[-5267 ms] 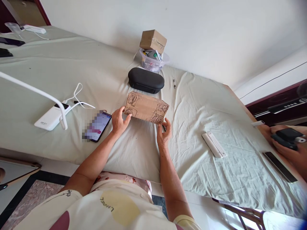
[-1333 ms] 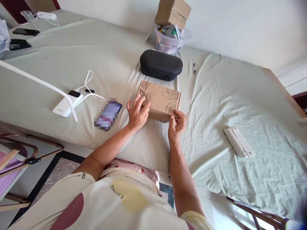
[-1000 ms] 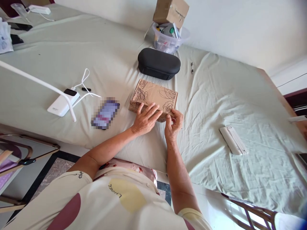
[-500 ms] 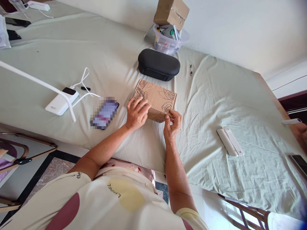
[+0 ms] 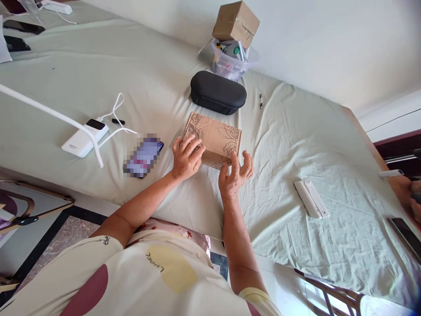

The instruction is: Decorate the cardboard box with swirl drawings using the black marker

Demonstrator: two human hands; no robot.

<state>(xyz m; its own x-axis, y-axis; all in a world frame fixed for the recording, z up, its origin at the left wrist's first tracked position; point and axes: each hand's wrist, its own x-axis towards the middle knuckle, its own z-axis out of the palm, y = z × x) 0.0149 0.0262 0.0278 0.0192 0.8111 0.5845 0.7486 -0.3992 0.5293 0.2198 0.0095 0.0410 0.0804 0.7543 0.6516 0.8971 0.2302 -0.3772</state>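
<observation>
A brown cardboard box [image 5: 217, 131] with dark scribbled flower drawings at its corners lies on the cloth-covered table in front of me. My left hand [image 5: 188, 156] rests at its near left corner, fingers spread over the top edge. At the near right corner is my right hand [image 5: 235, 173], its fingers apart and slightly curled. The index fingertip touches or hovers by the box edge; I cannot tell which. Just behind the box sits a black zippered case [image 5: 218, 92].
Left are a phone [image 5: 144, 156] and a white power bank [image 5: 84, 138] with a cable; a white lamp arm [image 5: 49, 109] crosses there. Behind stands a plastic basket [image 5: 230, 66] under another carton [image 5: 236, 24]. A white device [image 5: 311, 199] lies right. Another person's hand [image 5: 416, 199] shows at the right edge.
My right hand has loosened from the box's near right corner, its fingers spreading apart. My left hand stays at the left corner. The view has shifted slightly.
</observation>
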